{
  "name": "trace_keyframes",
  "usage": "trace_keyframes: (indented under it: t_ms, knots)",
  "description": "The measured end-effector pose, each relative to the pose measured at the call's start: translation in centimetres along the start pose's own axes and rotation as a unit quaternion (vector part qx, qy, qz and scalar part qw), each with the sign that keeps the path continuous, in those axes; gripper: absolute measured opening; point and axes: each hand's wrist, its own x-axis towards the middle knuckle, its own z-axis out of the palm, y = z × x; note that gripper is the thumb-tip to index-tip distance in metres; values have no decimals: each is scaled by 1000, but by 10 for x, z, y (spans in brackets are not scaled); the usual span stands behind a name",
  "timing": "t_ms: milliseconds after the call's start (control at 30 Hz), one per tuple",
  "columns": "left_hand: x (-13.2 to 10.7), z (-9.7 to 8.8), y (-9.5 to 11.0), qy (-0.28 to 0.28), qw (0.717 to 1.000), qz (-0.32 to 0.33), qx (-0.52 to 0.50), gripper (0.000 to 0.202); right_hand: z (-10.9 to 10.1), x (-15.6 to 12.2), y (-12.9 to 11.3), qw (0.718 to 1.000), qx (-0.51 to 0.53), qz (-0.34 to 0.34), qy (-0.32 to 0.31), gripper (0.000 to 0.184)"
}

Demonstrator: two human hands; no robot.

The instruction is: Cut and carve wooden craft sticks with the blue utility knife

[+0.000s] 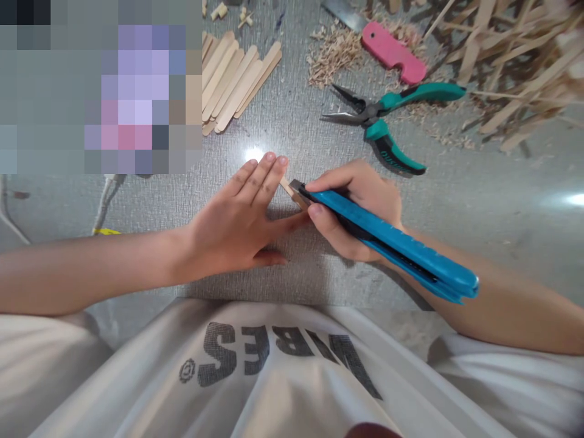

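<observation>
A blue utility knife (401, 237) is gripped in my right hand (356, 210), its handle slanting down toward my right forearm. The knife's blade end rests at a thin wooden stick (286, 187) on the table. My left hand (241, 213) lies flat with its fingers stretched out, some fingertips touching the stick's far part. My left index finger reaches along the near side, close to the blade. Part of the stick is hidden under my fingers and behind the blade.
Several craft sticks (246, 82) lie in a row at the upper left. Green-handled pliers (376, 115) lie spread beyond my right hand. Past them are a pink-handled knife (392, 52), wood shavings (335, 55) and a heap of sticks (520, 67). A cable (104, 204) runs at left.
</observation>
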Motion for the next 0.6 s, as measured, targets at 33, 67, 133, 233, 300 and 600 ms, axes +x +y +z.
trace_keyframes:
  t_ms: [33,67,133,233,300,600]
  knots:
    - [0,0,0,0,1000,0,1,126,0,1,1,1000,-3,-5,0,18]
    - [0,0,0,-1,1000,1,2,126,0,1,1,1000,-6,-8,2,18]
    - [0,0,1,-1,1000,-1,0,124,0,2,1,1000,-11,-11,3,18]
    - [0,0,1,1,1000,-4,-4,116,1,2,1,1000,-10,-8,-1,18]
    - [0,0,2,3,1000,-1,-2,115,1,3,1,1000,-7,-10,-4,18]
    - [-1,2,1,3,1000,-5,-10,109,1,5,-2,1000,-10,-9,-6,16]
